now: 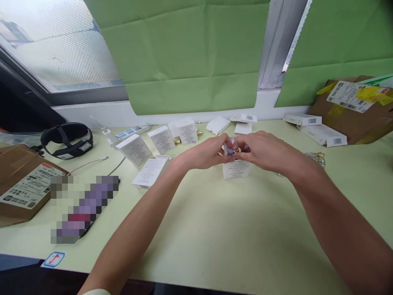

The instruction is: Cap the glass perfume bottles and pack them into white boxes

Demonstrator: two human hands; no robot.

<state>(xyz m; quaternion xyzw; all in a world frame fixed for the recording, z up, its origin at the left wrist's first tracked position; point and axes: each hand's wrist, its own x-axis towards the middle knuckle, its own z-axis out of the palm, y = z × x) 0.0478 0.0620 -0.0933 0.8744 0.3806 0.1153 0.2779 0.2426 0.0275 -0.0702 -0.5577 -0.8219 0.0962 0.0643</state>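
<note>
Left hand [207,153] and right hand [259,149], whose fingers [244,156] were curled nearly together, their exact hold unclear, white box [236,171] that stood directly beneath them, printed box [163,140] that stood leftward.

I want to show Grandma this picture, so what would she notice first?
Probably the person's left hand and right hand, which meet at a small white box near the middle of the pale table. The big green cloth hanging behind the table would likely catch her eye too, and so would the brown cardboard box with yellow tape at the far right.
</note>
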